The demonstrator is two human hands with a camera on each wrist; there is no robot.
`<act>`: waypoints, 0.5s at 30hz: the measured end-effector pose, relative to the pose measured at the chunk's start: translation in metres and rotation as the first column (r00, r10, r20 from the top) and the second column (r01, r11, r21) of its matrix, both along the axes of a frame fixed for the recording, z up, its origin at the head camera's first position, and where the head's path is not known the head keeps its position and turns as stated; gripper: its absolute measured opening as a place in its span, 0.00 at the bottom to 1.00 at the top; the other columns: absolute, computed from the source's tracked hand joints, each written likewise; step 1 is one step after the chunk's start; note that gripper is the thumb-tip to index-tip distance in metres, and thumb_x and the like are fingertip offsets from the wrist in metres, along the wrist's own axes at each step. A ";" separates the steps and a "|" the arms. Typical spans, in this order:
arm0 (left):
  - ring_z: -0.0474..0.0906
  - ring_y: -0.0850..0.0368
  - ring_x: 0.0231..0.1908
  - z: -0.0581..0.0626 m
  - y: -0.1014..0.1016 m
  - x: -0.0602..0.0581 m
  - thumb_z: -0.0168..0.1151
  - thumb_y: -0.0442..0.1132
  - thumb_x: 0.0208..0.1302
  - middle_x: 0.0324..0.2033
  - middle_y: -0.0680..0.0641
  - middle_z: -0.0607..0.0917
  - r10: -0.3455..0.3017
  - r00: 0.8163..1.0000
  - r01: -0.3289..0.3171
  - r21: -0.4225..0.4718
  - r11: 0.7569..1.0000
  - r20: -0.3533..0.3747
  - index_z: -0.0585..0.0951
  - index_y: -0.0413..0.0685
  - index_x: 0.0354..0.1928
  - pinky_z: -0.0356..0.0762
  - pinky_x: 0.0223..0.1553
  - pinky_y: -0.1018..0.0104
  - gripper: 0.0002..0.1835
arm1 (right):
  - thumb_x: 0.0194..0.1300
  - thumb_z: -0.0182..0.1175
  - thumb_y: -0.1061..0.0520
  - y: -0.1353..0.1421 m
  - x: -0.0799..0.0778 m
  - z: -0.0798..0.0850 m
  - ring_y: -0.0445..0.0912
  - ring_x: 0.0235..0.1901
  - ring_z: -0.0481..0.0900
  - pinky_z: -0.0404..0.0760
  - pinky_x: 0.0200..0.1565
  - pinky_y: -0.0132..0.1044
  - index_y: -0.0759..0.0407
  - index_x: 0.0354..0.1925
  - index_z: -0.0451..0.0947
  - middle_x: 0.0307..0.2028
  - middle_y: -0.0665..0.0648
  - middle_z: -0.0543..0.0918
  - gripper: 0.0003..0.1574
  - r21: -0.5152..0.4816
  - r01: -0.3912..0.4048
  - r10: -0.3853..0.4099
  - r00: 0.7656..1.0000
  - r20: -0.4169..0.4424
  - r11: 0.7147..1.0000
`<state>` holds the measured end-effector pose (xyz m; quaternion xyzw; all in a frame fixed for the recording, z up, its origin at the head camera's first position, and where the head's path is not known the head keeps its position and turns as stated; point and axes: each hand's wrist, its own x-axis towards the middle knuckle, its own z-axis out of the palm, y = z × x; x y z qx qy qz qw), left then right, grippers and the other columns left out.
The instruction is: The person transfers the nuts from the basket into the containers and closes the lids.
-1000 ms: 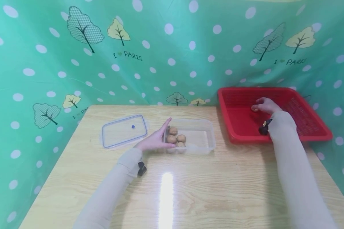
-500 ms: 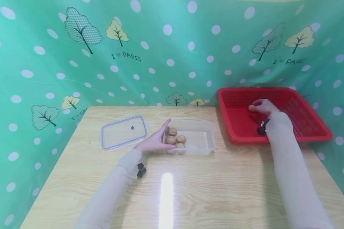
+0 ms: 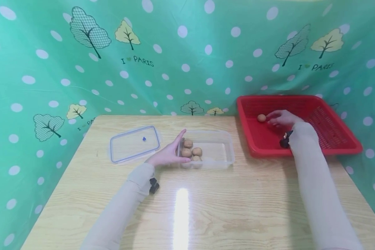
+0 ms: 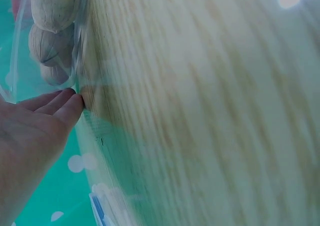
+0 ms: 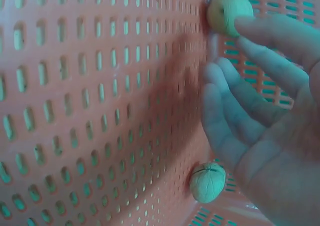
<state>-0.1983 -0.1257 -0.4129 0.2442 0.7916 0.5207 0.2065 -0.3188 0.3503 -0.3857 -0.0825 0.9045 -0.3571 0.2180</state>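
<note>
My left hand (image 3: pixel 169 152) holds the left end of a clear plastic food container (image 3: pixel 230 149), its thumb and fingers spread across that end. Several walnuts (image 3: pixel 197 151) lie bunched inside there; in the left wrist view, walnuts (image 4: pixel 55 8) show through the wall just beyond my fingertips. Over the red basket (image 3: pixel 253 151), my right hand (image 3: pixel 282 118) has relaxed, slightly bent fingers and holds nothing. A walnut (image 3: pixel 261 118) sits just left of those fingertips in the basket. The right wrist view shows that walnut (image 5: pixel 230 13) by the fingertips and a second walnut (image 5: pixel 207 182) below the hand.
A clear lid (image 3: pixel 134 145) with a blue seal lies left of the container on the wooden table (image 3: pixel 225 208). Behind stands a green dotted curtain (image 3: pixel 162 52), close to the basket's back edge. The basket has slotted walls.
The walnut that was at my right fingertips has moved left and now sits apart from them in the basket. My right fingers have loosened. The left hand stays on the container.
</note>
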 end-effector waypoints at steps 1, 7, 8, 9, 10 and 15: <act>0.39 0.42 0.65 0.002 0.000 0.001 0.68 0.40 0.49 0.67 0.37 0.41 -0.002 1.000 0.002 -0.008 1.000 -0.002 0.32 0.62 0.68 0.46 0.61 0.49 0.58 | 0.62 0.54 0.58 0.002 -0.004 -0.003 0.60 0.45 0.72 0.73 0.47 0.49 0.73 0.58 0.59 0.46 0.71 0.74 0.31 0.000 -0.013 0.013 1.000 0.002 1.000; 0.39 0.42 0.64 0.006 0.000 0.001 0.68 0.40 0.50 0.67 0.37 0.41 -0.005 1.000 0.005 -0.018 1.000 -0.008 0.32 0.61 0.68 0.47 0.61 0.49 0.58 | 0.56 0.61 0.58 0.000 -0.016 -0.007 0.57 0.44 0.73 0.75 0.44 0.48 0.65 0.60 0.61 0.49 0.66 0.72 0.35 0.003 -0.052 0.052 0.999 -0.004 0.999; 0.39 0.42 0.65 0.005 0.000 0.001 0.68 0.41 0.49 0.67 0.37 0.41 -0.005 1.000 0.005 -0.017 1.000 -0.007 0.31 0.62 0.68 0.47 0.61 0.49 0.58 | 0.55 0.62 0.58 -0.001 -0.017 -0.007 0.57 0.44 0.73 0.76 0.43 0.47 0.66 0.60 0.61 0.50 0.67 0.71 0.36 0.007 -0.068 0.068 0.998 -0.012 0.998; 0.39 0.43 0.65 0.005 0.000 0.001 0.68 0.41 0.49 0.67 0.38 0.41 -0.006 1.000 0.006 -0.018 1.000 -0.007 0.31 0.62 0.68 0.46 0.61 0.50 0.58 | 0.54 0.62 0.58 -0.003 -0.018 -0.007 0.57 0.44 0.73 0.76 0.43 0.48 0.65 0.60 0.60 0.51 0.66 0.70 0.38 0.011 -0.088 0.088 0.996 -0.021 0.996; 0.39 0.43 0.65 0.004 0.000 0.001 0.68 0.42 0.49 0.67 0.39 0.40 -0.006 1.000 0.006 -0.017 1.000 -0.005 0.31 0.62 0.68 0.46 0.61 0.49 0.59 | 0.53 0.63 0.59 -0.005 -0.018 -0.006 0.57 0.45 0.72 0.76 0.43 0.48 0.65 0.61 0.60 0.51 0.66 0.69 0.39 0.010 -0.102 0.102 0.994 -0.025 0.995; 0.38 0.45 0.65 0.002 0.000 0.001 0.68 0.41 0.49 0.67 0.41 0.39 -0.006 1.000 0.006 -0.008 1.000 -0.001 0.32 0.63 0.68 0.46 0.61 0.48 0.59 | 0.54 0.63 0.54 -0.020 -0.020 -0.003 0.57 0.49 0.69 0.74 0.45 0.49 0.62 0.63 0.58 0.54 0.63 0.68 0.41 0.043 -0.154 0.155 0.988 -0.016 0.987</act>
